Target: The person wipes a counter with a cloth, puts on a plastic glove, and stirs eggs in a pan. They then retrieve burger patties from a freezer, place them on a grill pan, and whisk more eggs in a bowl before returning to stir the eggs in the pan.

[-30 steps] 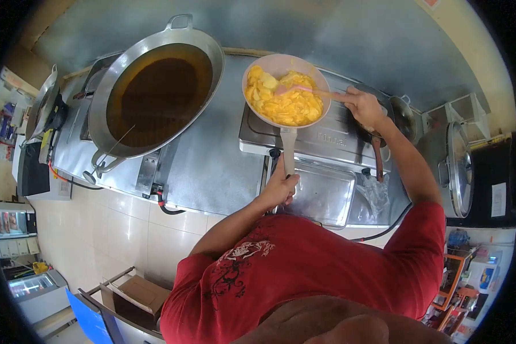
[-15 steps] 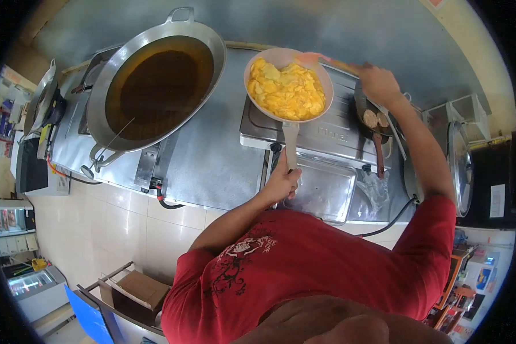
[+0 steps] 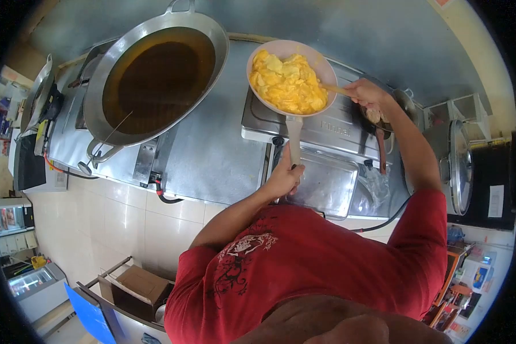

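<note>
My left hand (image 3: 283, 176) is closed around the pale handle of a frying pan (image 3: 330, 73), which is over the left side of a steel gas stove (image 3: 321, 129). Scrambled eggs (image 3: 289, 83) fill much of the pan, yellow and in soft folds. In my right hand (image 3: 369, 94) is the wooden handle of a spatula (image 3: 339, 89). Its working end is at the right side of the eggs and mostly hidden by them. Behind and below my right hand, a small dark pan (image 3: 381, 135) with round pale-brown pieces is partly covered.
Left of the stove stands a large wok (image 3: 216, 69) of dark oil, with a thin probe thermometer (image 3: 85, 167) at its rim. In front of the stove lies a rectangular metal tray (image 3: 321, 183) beside a plastic bag (image 3: 375, 186). A lidded pot (image 3: 455, 166) stands at the right.
My right hand has moved down and left, bringing the spatula from the pan's upper right rim into the right side of the eggs. My left hand keeps its grip on the handle.
</note>
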